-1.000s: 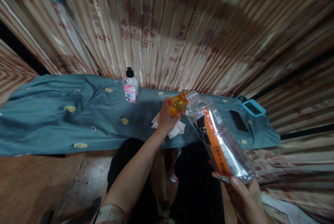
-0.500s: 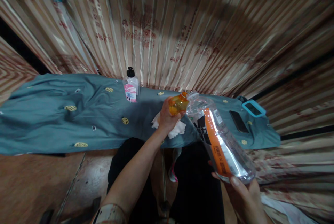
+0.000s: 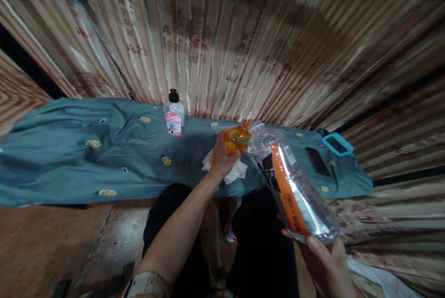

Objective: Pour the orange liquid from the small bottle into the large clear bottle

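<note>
My left hand [image 3: 222, 156] is closed around a small amber see-through bottle [image 3: 238, 138], tilted with its open mouth toward the right. Against or just beside that mouth lies the neck of a large clear plastic bottle [image 3: 295, 187] with an orange, silver and black label. My right hand [image 3: 325, 256] grips this bottle near its base, low on the right. Whether liquid passes between the two bottles I cannot make out. A white cloth [image 3: 237, 172] with a scalloped edge lies below my left hand, partly hidden by it.
A clear bottle with a black cap and pink label [image 3: 174, 115] stands at the back of the teal cloth-covered surface [image 3: 139, 173]. A dark phone [image 3: 317, 161] and a blue-framed device [image 3: 337, 144] lie on the right. Striped curtains [image 3: 215, 47] hang behind.
</note>
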A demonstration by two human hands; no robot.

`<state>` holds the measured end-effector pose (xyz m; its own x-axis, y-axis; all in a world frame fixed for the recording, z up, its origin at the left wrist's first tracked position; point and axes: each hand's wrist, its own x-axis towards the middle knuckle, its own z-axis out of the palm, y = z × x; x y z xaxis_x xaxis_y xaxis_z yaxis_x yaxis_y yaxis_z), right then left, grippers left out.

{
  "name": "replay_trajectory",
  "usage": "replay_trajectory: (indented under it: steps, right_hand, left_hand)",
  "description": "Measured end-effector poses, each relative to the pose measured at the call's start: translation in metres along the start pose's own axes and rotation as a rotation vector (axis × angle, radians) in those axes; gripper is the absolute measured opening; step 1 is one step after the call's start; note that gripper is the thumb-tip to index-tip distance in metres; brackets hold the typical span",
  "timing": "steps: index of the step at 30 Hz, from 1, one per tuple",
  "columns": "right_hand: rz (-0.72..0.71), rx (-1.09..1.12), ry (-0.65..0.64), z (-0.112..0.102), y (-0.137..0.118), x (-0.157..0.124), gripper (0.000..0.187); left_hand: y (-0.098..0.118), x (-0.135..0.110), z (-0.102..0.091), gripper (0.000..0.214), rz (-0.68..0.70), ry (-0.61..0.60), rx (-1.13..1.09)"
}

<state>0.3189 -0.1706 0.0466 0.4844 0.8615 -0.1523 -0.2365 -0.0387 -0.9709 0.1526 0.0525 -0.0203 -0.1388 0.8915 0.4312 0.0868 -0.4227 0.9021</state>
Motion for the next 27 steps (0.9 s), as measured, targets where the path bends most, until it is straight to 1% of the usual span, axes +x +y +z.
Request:
replay_trajectory:
  steps: [5, 9, 11, 15, 20, 27]
  right_hand:
    - [-0.016, 0.023, -0.049, -0.001, -0.001, -0.003, 0.069]
    - [0.029, -0.013, -0.056, -0.005, -0.002, -0.005, 0.090]
    - [0.050, -0.021, -0.053, -0.006, -0.002, -0.005, 0.094]
    - [0.044, -0.024, -0.030, -0.007, 0.000, -0.004, 0.084]
    - [0.006, -0.080, -0.037, -0.009, 0.004, -0.003, 0.061]
    - [-0.006, -0.135, -0.047, -0.017, 0.010, 0.000, 0.056]
  left_hand:
    - [0.001, 0.000, 0.000, 0.063, 0.010, 0.015, -0.005]
    - [0.002, 0.000, 0.000, 0.065, -0.006, 0.014, -0.015]
    - [0.002, 0.000, 0.000, 0.065, -0.013, 0.015, -0.021]
    - [0.002, 0.001, 0.000, 0.064, -0.023, 0.015, -0.012]
    - [0.003, 0.001, -0.003, 0.059, -0.021, -0.020, 0.005]
    - [0.004, 0.001, -0.001, 0.059, -0.001, 0.017, 0.012]
